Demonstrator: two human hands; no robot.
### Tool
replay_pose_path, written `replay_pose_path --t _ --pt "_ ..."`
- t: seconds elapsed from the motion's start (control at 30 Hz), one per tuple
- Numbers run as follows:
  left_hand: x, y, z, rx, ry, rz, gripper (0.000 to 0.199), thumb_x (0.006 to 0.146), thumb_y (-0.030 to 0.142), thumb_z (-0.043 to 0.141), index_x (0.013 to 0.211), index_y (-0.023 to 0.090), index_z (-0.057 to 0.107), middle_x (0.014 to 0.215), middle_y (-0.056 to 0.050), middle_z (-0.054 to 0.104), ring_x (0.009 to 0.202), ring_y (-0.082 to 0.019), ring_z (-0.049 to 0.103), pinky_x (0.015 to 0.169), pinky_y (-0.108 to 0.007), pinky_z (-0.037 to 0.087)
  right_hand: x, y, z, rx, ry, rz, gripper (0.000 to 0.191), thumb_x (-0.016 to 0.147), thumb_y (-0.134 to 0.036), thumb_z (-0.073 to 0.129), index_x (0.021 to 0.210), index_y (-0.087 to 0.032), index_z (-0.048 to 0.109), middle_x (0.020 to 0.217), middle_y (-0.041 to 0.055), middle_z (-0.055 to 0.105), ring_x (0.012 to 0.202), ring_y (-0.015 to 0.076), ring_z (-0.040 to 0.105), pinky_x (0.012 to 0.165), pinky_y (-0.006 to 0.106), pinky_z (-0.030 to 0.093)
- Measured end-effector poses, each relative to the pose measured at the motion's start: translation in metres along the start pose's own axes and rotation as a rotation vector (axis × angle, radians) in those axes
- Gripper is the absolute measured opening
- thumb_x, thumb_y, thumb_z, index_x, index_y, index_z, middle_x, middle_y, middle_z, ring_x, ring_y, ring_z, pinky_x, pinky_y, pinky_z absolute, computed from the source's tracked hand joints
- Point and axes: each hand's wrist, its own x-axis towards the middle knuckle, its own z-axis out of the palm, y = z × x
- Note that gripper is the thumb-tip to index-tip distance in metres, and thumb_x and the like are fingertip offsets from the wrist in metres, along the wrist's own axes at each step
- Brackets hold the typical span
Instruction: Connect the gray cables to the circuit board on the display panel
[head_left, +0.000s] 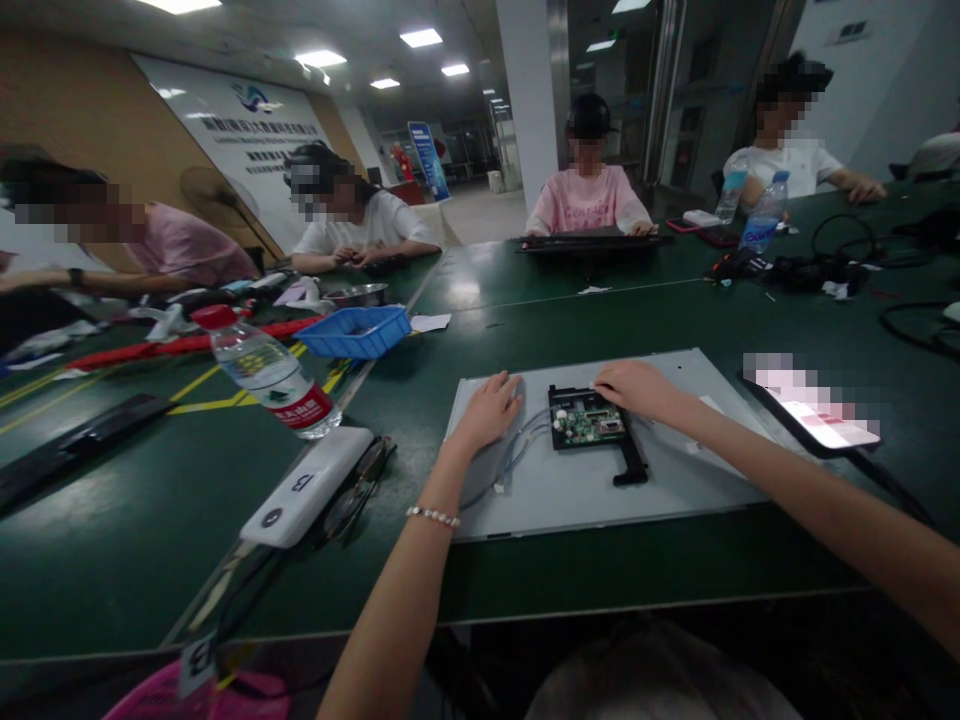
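A flat grey metal panel (525,505) lies on the table in front of me. On its middle sits a green circuit board (581,422) in a black plastic bracket (632,462) with an arm that extends toward me. Grey cables (517,445) run from the board's left side across the panel. My left hand (489,412) rests flat on the panel's left part, fingers stretched out and holding nothing. At the board's upper right corner is my right hand (636,388), its fingers bent and pressed together; whatever is between the fingertips is too small to make out.
To the left are a water bottle (277,385), a white power bank (307,487), eyeglasses (358,490) and a blue tray (360,335). A lit phone (814,405) lies right of the panel. Several people sit around the table; one holds a dark panel (592,243).
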Motion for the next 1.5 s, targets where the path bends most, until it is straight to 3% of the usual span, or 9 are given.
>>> replay_pose_path --t 0.3,0.4,0.53,0.63,0.97,1.1,1.33,1.5 --pt "0.001 0.001 -0.001 -0.010 -0.002 0.004 0.048 0.095 0.033 0.033 0.138 0.013 0.039 0.143 -0.016 0.039 0.133 -0.026 0.036 0.110 -0.041 0.029 -0.031 0.019 -0.020 0.182 0.067 0.080 0.034 0.089 -0.032 0.047 0.118 -0.019 0.061 0.118 0.0097 0.063 0.105 0.0263 0.059 0.090 0.041 0.046" --pt "0.002 -0.001 0.002 -0.013 0.002 0.000 0.048 0.094 0.033 0.034 0.138 0.013 0.040 0.143 -0.015 0.040 0.132 -0.026 0.036 0.110 -0.041 0.029 -0.050 0.028 -0.024 0.243 0.030 0.152 0.035 0.088 -0.034 0.049 0.117 -0.019 0.062 0.117 0.0099 0.064 0.106 0.0266 0.059 0.090 0.041 0.046" --pt "0.003 -0.002 0.004 -0.005 0.005 -0.002 0.048 0.095 0.034 0.033 0.138 0.014 0.039 0.143 -0.015 0.039 0.133 -0.026 0.036 0.110 -0.042 0.029 -0.070 0.036 -0.020 0.328 -0.056 0.279 0.037 0.083 -0.041 0.054 0.109 -0.018 0.066 0.106 0.0112 0.067 0.092 0.0254 0.062 0.078 0.038 0.050" --pt "0.003 -0.001 0.004 0.004 -0.001 -0.001 0.049 0.094 0.033 0.033 0.138 0.013 0.039 0.143 -0.015 0.040 0.133 -0.026 0.036 0.110 -0.041 0.029 -0.075 0.037 -0.015 0.345 -0.046 0.347 0.039 0.078 -0.045 0.060 0.104 -0.018 0.067 0.102 0.0122 0.066 0.088 0.0255 0.062 0.076 0.039 0.049" --pt "0.003 -0.002 0.004 0.004 -0.002 -0.002 0.048 0.095 0.034 0.030 0.139 0.015 0.038 0.145 -0.014 0.037 0.134 -0.026 0.034 0.109 -0.043 0.029 -0.074 0.035 -0.005 0.558 -0.054 0.315 0.021 0.077 -0.029 0.059 0.094 -0.021 0.069 0.104 0.0074 0.064 0.091 0.0214 0.061 0.079 0.036 0.050" --pt "0.003 -0.001 0.003 0.012 -0.005 0.002 0.047 0.095 0.034 0.030 0.138 0.016 0.039 0.144 -0.013 0.039 0.133 -0.025 0.035 0.109 -0.043 0.030 -0.075 0.029 -0.007 0.623 -0.022 0.299 0.016 0.079 -0.028 0.057 0.090 -0.021 0.067 0.094 0.0060 0.067 0.085 0.0201 0.062 0.076 0.035 0.050" --pt "0.003 -0.003 0.005 -0.008 0.004 0.010 0.048 0.095 0.034 0.031 0.139 0.016 0.038 0.145 -0.014 0.037 0.134 -0.025 0.034 0.109 -0.044 0.029 -0.072 0.018 -0.020 0.767 -0.106 0.237 0.020 0.083 -0.029 0.055 0.096 -0.022 0.068 0.099 0.0049 0.069 0.090 0.0199 0.063 0.082 0.036 0.049" --pt "0.003 -0.003 0.006 0.003 -0.001 0.011 0.048 0.096 0.034 0.029 0.139 0.014 0.038 0.144 -0.016 0.037 0.134 -0.026 0.033 0.110 -0.042 0.028 -0.070 0.013 -0.016 0.764 -0.100 0.227 0.023 0.084 -0.028 0.053 0.101 -0.024 0.069 0.102 0.0041 0.070 0.092 0.0192 0.063 0.082 0.036 0.049"
